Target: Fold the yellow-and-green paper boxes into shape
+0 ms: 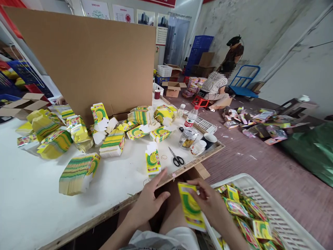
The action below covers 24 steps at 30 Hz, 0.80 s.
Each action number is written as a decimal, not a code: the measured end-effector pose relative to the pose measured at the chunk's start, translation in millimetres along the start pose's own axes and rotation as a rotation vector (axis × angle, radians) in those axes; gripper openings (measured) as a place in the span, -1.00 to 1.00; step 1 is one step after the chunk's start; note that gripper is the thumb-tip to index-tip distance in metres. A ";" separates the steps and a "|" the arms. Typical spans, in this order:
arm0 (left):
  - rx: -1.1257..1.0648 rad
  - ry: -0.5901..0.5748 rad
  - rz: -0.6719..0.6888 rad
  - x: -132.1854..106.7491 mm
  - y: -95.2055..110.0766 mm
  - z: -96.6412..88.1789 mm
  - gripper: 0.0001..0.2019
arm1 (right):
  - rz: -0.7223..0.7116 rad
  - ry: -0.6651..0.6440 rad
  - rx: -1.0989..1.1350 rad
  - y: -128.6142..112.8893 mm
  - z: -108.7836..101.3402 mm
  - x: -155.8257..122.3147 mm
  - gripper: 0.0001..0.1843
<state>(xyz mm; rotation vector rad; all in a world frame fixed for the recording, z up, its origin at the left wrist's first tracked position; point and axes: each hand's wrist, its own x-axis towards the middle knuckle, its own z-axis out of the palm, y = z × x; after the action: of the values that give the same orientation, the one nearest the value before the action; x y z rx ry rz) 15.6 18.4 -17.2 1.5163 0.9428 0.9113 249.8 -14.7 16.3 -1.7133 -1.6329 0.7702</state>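
The right hand (209, 199) is gripping a yellow-and-green carton (191, 210) between thumb and fingers, and the carton is slanting in front of the lap, beyond the near table edge. The left hand (149, 203) is holding nothing; its fingers are pointing over that edge, with the thumb spreading apart from them. Whether its fingertips are touching the table (31, 198), I cannot tell.

Just past the left hand, a loose carton (153, 163) is lying on the tabletop with a white flap showing at its far end. Scissors (178, 160) are lying to its right. On the near right, a white crate (284, 213) is holding many packets (261, 229).

Farther right on the table, a jar (187, 139), a white tub (198, 148) and a mug (209, 140) are standing close together, with a red-capped bottle (191, 118) standing behind them. Across the left and middle, stacks (78, 173) of cartons are spreading, and a cardboard sheet (104, 66) is standing upright behind them. At the far right, a person (213, 83) is sitting on a red stool (201, 101), and a blue trolley (243, 92) is standing beyond.
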 end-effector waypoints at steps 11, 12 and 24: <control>0.328 0.220 0.007 23.7 -59.8 -30.1 -0.69 | 0.150 -0.014 0.085 8.8 13.6 -0.6 -0.72; 0.326 0.226 0.016 22.3 -60.0 -30.2 -0.65 | 0.146 -0.038 0.156 2.4 28.1 4.0 -0.74; 0.179 0.141 0.196 -20.4 -30.5 -5.0 -0.76 | 0.257 0.156 0.691 1.2 87.9 28.4 -0.41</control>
<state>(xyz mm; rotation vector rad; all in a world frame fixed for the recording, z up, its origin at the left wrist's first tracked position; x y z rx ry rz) 0.2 4.8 -48.1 1.7377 1.0114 1.1096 183.6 18.4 -39.0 -1.4296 -0.8904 1.1291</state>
